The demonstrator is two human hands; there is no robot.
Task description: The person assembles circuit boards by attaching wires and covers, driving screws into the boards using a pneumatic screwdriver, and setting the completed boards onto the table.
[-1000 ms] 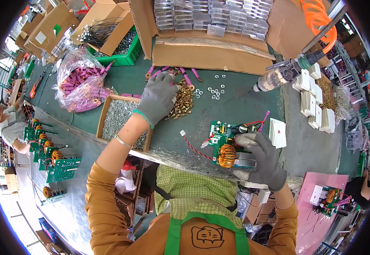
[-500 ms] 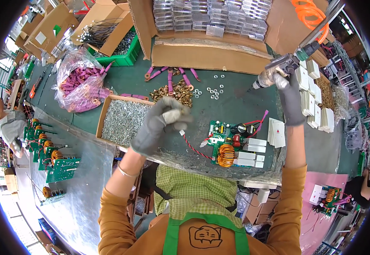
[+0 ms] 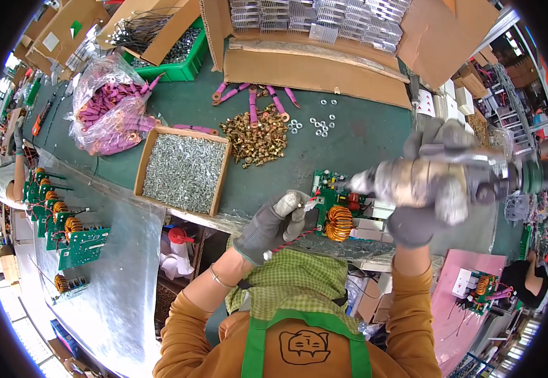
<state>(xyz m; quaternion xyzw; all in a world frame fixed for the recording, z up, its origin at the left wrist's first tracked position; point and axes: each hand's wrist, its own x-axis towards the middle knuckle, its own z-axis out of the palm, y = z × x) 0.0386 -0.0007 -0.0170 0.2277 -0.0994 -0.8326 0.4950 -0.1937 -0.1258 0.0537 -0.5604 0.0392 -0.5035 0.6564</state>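
My right hand (image 3: pixel 434 195), in a grey glove, is closed round a power screwdriver (image 3: pixel 384 179) held level, blurred by motion. Its tip points left, over a green circuit board (image 3: pixel 325 196) with a copper-wound coil (image 3: pixel 338 223). At the board's left edge my gloved left hand (image 3: pixel 274 223) has thumb and fingers pinched together. What they pinch is too small to make out. A white connector on a short red wire (image 3: pixel 312 203) is right at the fingertips. Under that hand, a twisted red wire ends in another white connector (image 3: pixel 268 255).
A carton of small silver screws (image 3: pixel 182 170) stands left of a pile of brass-coloured fasteners (image 3: pixel 255 135). Behind are pink-sleeved terminals (image 3: pixel 253 104), loose nuts (image 3: pixel 323 126) and a large cardboard box (image 3: pixel 315 72). More coil boards (image 3: pixel 82 249) stand at far left.
My left hand has moved from beside the fastener pile down and right to the board. My right hand has brought the screwdriver from the back right down over the board, turning it level.
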